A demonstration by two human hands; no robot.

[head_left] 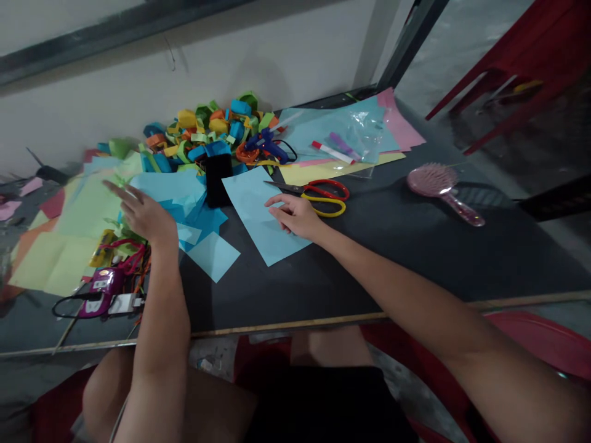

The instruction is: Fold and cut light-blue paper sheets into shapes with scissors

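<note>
My right hand [295, 216] rests on a light blue sheet of paper [263, 227], its fingers loosely bent and apart. Just behind its knuckles lie scissors [299, 190] with one red and one yellow handle, the blades over the paper's far edge. My left hand [146, 215] is stretched out over the left part of the table, fingers extended, above pale green paper [85, 206] and a small green piece. I see nothing held in it. Blue paper offcuts [198, 218] and a pale blue square [215, 255] lie between my hands.
Behind are folded colourful paper pieces [217, 126], a blue glue gun [268, 145], a black phone [218, 179] and markers [333, 152] on a plastic sleeve. A pink hairbrush [434, 180] lies right; a purple device [104, 289] with cables lies front left. A red chair [530, 61] stands beyond.
</note>
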